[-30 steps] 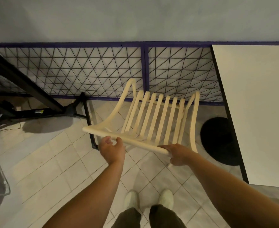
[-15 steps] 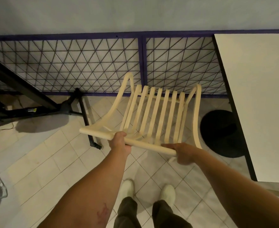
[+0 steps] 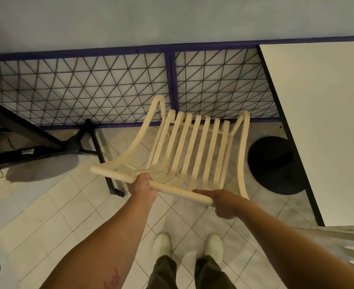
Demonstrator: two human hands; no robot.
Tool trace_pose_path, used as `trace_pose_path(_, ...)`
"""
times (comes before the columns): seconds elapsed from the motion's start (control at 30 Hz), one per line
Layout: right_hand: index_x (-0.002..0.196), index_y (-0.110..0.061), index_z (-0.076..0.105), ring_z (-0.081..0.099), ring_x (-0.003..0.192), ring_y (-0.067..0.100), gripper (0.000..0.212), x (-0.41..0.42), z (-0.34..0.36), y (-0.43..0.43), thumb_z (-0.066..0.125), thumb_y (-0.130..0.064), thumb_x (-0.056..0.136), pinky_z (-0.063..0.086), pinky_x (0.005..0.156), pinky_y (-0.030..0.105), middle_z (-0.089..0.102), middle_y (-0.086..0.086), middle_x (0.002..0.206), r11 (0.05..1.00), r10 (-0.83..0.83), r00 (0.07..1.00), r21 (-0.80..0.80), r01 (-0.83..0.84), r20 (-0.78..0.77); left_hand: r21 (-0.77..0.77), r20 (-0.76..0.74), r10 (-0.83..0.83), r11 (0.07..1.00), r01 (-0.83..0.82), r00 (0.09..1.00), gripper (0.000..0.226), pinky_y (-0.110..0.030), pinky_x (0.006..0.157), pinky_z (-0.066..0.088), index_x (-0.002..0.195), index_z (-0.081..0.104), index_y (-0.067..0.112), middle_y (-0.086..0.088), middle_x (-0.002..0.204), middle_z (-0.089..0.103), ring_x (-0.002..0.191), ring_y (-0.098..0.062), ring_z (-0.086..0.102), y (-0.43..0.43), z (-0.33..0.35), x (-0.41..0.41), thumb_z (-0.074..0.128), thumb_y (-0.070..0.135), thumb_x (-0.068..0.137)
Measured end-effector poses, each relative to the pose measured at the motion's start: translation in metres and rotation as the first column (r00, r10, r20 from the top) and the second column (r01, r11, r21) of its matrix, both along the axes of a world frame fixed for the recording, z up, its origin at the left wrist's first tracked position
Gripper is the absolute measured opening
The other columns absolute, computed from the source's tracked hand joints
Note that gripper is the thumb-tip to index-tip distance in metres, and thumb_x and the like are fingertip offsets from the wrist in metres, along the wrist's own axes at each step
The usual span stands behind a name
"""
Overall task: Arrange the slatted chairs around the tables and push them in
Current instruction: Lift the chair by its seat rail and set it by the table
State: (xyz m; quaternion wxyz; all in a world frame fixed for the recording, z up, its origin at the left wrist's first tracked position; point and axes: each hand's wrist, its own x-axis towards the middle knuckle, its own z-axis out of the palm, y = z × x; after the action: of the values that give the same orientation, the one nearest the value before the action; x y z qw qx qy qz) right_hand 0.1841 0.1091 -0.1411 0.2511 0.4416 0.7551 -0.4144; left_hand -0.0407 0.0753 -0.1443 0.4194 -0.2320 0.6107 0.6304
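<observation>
Gripping the top rail (image 3: 172, 189) of the slatted chair (image 3: 192, 147), the left hand (image 3: 142, 185) now has its fingers wrapped round it; a second ago they hung released beneath. The right hand (image 3: 224, 203) keeps its fingers grasping the rail's right end. The chair sits before the mesh fence (image 3: 88, 90), just left of the white worktop (image 3: 322, 122).

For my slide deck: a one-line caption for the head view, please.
Left hand and right hand grip the slatted chair beside the white table.
</observation>
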Motion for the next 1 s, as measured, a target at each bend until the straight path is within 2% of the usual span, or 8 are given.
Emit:
trace_pose_path(0.13, 0.151, -0.053, 0.019, 0.058, 0.11, 0.025, 0.09, -0.015, 0.001, -0.006, 0.052, 0.003, 0.088, 0.048, 0.09, 0.033, 0.055, 0.005, 0.134, 0.999, -0.039, 0.999, -0.004, 0.039, -0.011, -0.011, 0.018, -0.063, 0.998, 0.063, 0.998, 0.073, -0.074, 0.095, 0.042, 0.128, 0.051, 0.027, -0.014, 0.123, 0.053, 0.117, -0.043, 0.053, 0.005, -0.01, -0.022, 0.042, -0.023, 0.076)
trace_pose_path(0.2, 0.151, -0.053, 0.02, 0.059, 0.108, 0.024, 0.09, -0.024, 0.0, -0.01, 0.052, 0.003, 0.088, 0.049, 0.089, 0.033, 0.055, 0.005, 0.133, 0.997, -0.083, 0.996, -0.006, 0.083, -0.024, -0.03, 0.014, -0.118, 0.992, 0.119, 0.993, 0.077, -0.077, 0.092, 0.042, 0.132, 0.051, 0.027, -0.017, 0.131, 0.051, 0.116, -0.047, 0.053, 0.01, -0.016, -0.034, 0.041, -0.022, 0.073)
trace_pose_path(0.3, 0.151, -0.052, 0.02, 0.059, 0.106, 0.024, 0.09, -0.038, 0.0, -0.019, 0.054, 0.003, 0.088, 0.05, 0.09, 0.035, 0.056, 0.006, 0.129, 0.989, -0.144, 0.988, -0.017, 0.144, -0.049, -0.057, 0.003, -0.202, 0.978, 0.202, 0.979, 0.07, -0.075, 0.09, 0.044, 0.128, 0.053, 0.022, -0.02, 0.131, 0.051, 0.113, -0.047, 0.054, 0.017, -0.017, -0.052, 0.042, -0.021, 0.074)
trace_pose_path(0.43, 0.152, -0.05, 0.02, 0.058, 0.106, 0.024, 0.091, -0.057, -0.002, -0.029, 0.056, 0.003, 0.087, 0.05, 0.092, 0.037, 0.055, 0.006, 0.127, 0.974, -0.228, 0.97, -0.031, 0.226, -0.083, -0.089, -0.01, -0.293, 0.952, 0.291, 0.956, 0.081, -0.077, 0.085, 0.045, 0.138, 0.05, 0.022, -0.021, 0.131, 0.051, 0.114, -0.048, 0.053, 0.031, -0.024, -0.077, 0.043, -0.021, 0.07)
trace_pose_path(0.53, 0.152, -0.047, 0.019, 0.059, 0.106, 0.025, 0.09, -0.071, -0.004, -0.035, 0.057, 0.003, 0.087, 0.051, 0.09, 0.036, 0.055, 0.007, 0.127, 0.96, -0.279, 0.953, -0.048, 0.275, -0.119, -0.116, -0.024, -0.398, 0.912, 0.393, 0.917, 0.08, -0.077, 0.086, 0.045, 0.139, 0.048, 0.018, -0.024, 0.132, 0.049, 0.113, -0.048, 0.052, 0.043, -0.027, -0.091, 0.04, -0.021, 0.071)
trace_pose_path(0.67, 0.154, -0.044, 0.017, 0.059, 0.11, 0.027, 0.089, -0.09, -0.007, -0.039, 0.058, 0.0, 0.088, 0.051, 0.092, 0.038, 0.055, 0.008, 0.13, 0.942, -0.335, 0.934, -0.049, 0.331, -0.125, -0.146, -0.057, -0.503, 0.859, 0.491, 0.862, 0.071, -0.075, 0.067, 0.051, 0.135, 0.049, 0.007, -0.024, 0.13, 0.047, 0.111, -0.048, 0.051, 0.061, -0.028, -0.107, 0.035, -0.021, 0.071)
trace_pose_path(0.87, 0.154, -0.043, 0.017, 0.059, 0.11, 0.027, 0.091, -0.113, -0.014, -0.039, 0.059, 0.001, 0.086, 0.051, 0.09, 0.036, 0.055, 0.007, 0.13, 0.912, -0.41, 0.905, -0.076, 0.403, -0.114, -0.157, -0.088, -0.624, 0.778, 0.608, 0.776, 0.07, -0.071, 0.055, 0.052, 0.139, 0.043, 0.008, -0.028, 0.132, 0.043, 0.103, -0.051, 0.051, 0.081, -0.031, -0.123, 0.034, -0.019, 0.076)
trace_pose_path(1.0, 0.155, -0.041, 0.018, 0.059, 0.11, 0.028, 0.089, -0.118, -0.017, -0.04, 0.057, 0.0, 0.086, 0.051, 0.089, 0.036, 0.055, 0.008, 0.13, 0.912, -0.41, 0.904, -0.056, 0.407, -0.116, -0.14, -0.093, -0.637, 0.769, 0.623, 0.765, 0.07, -0.069, 0.057, 0.051, 0.141, 0.042, 0.011, -0.026, 0.125, 0.043, 0.097, -0.048, 0.051, 0.082, -0.027, -0.124, 0.032, -0.02, 0.079)
